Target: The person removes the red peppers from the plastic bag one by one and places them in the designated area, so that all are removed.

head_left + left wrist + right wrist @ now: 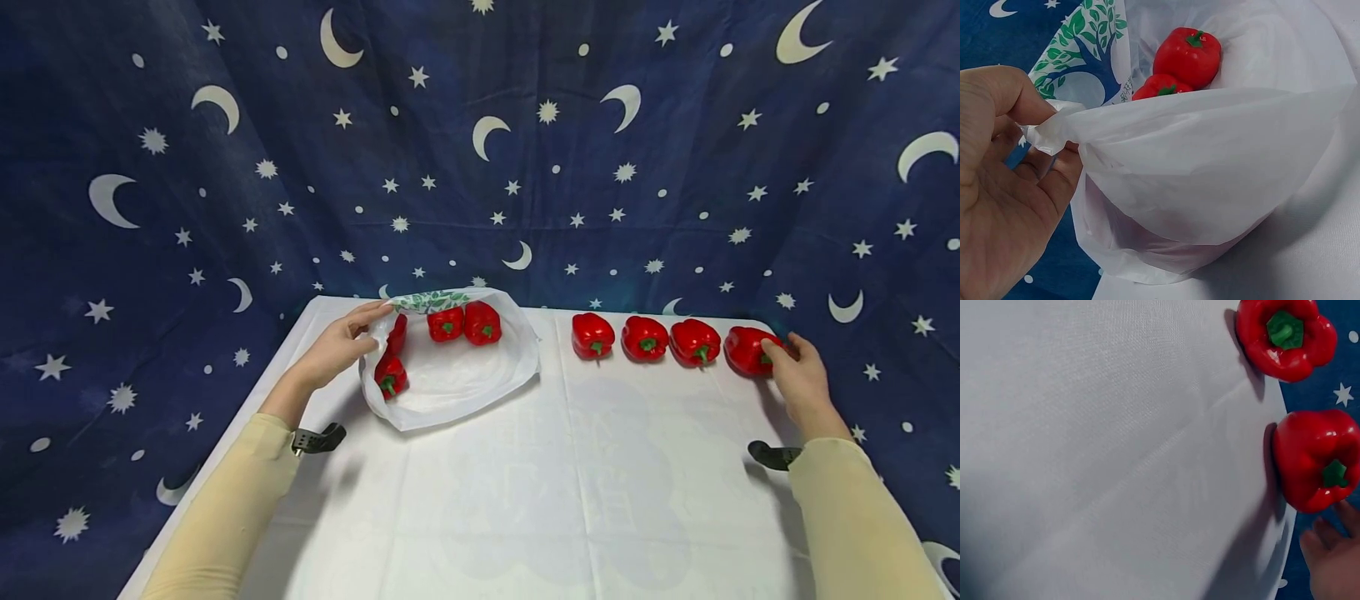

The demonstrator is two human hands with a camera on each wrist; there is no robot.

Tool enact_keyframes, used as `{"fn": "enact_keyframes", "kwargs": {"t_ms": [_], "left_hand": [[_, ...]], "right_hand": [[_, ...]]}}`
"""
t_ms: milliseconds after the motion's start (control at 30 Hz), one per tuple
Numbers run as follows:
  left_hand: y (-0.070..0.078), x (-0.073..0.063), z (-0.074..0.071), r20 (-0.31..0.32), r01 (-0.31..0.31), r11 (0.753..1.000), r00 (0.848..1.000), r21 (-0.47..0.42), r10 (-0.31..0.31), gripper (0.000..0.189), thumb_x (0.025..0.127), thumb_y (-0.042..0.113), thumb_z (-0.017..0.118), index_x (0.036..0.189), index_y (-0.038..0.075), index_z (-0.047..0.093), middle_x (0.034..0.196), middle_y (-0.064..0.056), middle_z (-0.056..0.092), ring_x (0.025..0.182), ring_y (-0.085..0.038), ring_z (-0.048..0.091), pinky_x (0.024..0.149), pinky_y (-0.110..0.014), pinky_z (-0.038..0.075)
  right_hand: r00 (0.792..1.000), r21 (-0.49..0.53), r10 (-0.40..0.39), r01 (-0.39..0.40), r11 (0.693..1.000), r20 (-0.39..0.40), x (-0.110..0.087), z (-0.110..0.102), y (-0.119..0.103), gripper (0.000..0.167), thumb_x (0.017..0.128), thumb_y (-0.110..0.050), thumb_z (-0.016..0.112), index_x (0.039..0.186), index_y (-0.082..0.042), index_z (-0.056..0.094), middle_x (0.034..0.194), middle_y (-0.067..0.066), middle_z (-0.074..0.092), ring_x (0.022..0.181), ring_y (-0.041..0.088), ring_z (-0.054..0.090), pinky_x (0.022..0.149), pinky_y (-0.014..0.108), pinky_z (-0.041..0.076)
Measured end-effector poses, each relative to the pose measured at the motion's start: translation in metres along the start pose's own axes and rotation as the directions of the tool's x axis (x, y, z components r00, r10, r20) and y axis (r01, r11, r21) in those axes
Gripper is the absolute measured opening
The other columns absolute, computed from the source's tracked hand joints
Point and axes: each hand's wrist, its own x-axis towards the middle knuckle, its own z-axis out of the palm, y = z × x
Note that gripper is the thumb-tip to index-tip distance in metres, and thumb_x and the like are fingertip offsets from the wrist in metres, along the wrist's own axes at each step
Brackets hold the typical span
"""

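Note:
My left hand [335, 346] pinches the rim of a white plastic bag [457, 411] between thumb and fingers, and the bag's mouth gapes wide. Two red bell peppers [482, 323] sit at the back inside it, and two more [392, 377] lie by its left wall, partly covered by plastic. A green and blue tree print [1091, 53] shows on the bag. Over on the right, my right hand [806, 379] is at the rightmost bell pepper [747, 351]; in the right wrist view its fingers [1349, 519] are extended at the pepper's edge, not wrapped round it.
Three more bell peppers [644, 339] stand in a row along the back edge of the white-covered table [525, 508], left of the rightmost one. A dark blue cloth [450, 150] with moons and stars hangs behind and at both sides.

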Motion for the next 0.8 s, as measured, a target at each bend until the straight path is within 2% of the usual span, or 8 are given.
{"fn": "enact_keyframes", "kwargs": {"t_ms": [200,333,467,600,667,800], "left_hand": [[-0.001,0.001,0.000,-0.002,-0.009,1.000,1.000,-0.002,0.009,0.063,0.094,-0.002,0.053,0.155,0.011,0.046,0.165,-0.002,0.026,0.152,-0.026,0.022,0.121,-0.050,0.021],[-0.001,0.002,0.000,0.002,-0.009,1.000,1.000,-0.007,0.010,0.063,0.094,-0.002,0.052,0.155,0.011,0.046,0.165,-0.001,0.026,0.152,-0.026,0.022,0.121,-0.049,0.022],[0.000,0.001,0.001,0.005,-0.008,1.000,1.000,-0.007,0.008,0.063,0.094,-0.002,0.052,0.156,0.011,0.045,0.166,-0.002,0.025,0.152,-0.027,0.022,0.121,-0.049,0.023],[0.000,0.001,0.002,0.004,-0.007,1.000,1.000,-0.005,0.007,0.063,0.095,-0.002,0.051,0.156,0.011,0.045,0.166,-0.002,0.025,0.152,-0.027,0.022,0.121,-0.048,0.023],[0.000,0.001,0.002,0.004,-0.006,1.000,1.000,-0.007,0.006,0.063,0.095,-0.002,0.051,0.156,0.011,0.045,0.166,-0.001,0.025,0.152,-0.027,0.022,0.121,-0.048,0.023],[0.000,0.001,0.002,0.003,-0.005,1.000,1.000,-0.019,0.005,0.063,0.095,-0.003,0.051,0.156,0.011,0.045,0.166,0.000,0.025,0.152,-0.027,0.021,0.120,-0.048,0.024]], "right_hand": [[0.994,0.013,-0.061,0.062,0.998,-0.092,-0.008,-0.001,-0.010,0.071,0.107,-0.042,0.044,0.166,-0.014,0.016,0.169,0.015,0.019,0.153,0.032,0.021,0.120,0.044,0.025],[0.990,0.022,-0.094,0.097,0.995,-0.109,-0.017,0.000,-0.019,0.066,0.107,-0.041,0.047,0.165,-0.023,0.021,0.168,0.008,0.024,0.152,0.026,0.025,0.120,0.040,0.026],[0.983,0.031,-0.158,0.161,0.986,-0.093,-0.027,0.007,-0.032,0.063,0.106,-0.038,0.049,0.164,-0.026,0.026,0.167,0.005,0.028,0.152,0.024,0.026,0.120,0.039,0.025],[0.969,0.047,-0.237,0.241,0.969,-0.074,-0.038,0.020,-0.045,0.061,0.106,-0.036,0.050,0.163,-0.025,0.030,0.164,0.004,0.034,0.150,0.021,0.030,0.121,0.038,0.025],[0.954,0.056,-0.290,0.295,0.954,-0.073,-0.043,0.028,-0.051,0.060,0.106,-0.035,0.052,0.162,-0.022,0.033,0.162,0.006,0.038,0.148,0.021,0.034,0.120,0.037,0.026],[0.926,0.071,-0.375,0.378,0.923,-0.043,-0.055,0.044,-0.063,0.058,0.106,-0.031,0.053,0.160,-0.018,0.036,0.159,0.008,0.042,0.143,0.021,0.040,0.116,0.027,0.031]]}}
